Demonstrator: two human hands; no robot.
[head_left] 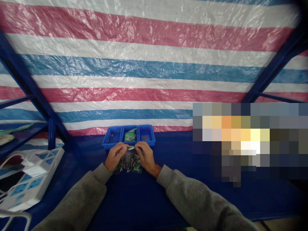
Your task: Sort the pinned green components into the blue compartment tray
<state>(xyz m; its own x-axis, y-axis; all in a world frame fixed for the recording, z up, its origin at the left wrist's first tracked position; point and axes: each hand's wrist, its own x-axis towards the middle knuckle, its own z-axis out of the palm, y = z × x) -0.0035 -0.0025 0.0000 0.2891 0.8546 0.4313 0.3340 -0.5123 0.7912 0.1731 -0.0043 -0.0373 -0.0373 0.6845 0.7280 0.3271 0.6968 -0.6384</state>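
Both hands meet over a heap of loose metal screws or pins, some of it on green plastic film. My left hand is closed in a pinch, its fingertips at one end of a small pale strip. At the strip's other end, the fingertips of my right hand pinch it too. What exactly the strip is cannot be made out. Just behind my fingers stands a blue three-part bin. Its left part holds a few metal pins, the middle a green packet, the right some tiny pieces.
The blue table runs under everything. On the left lies a white power strip with plugs and cables. Blue metal posts and a striped plastic sheet stand behind. The right side is pixelated.
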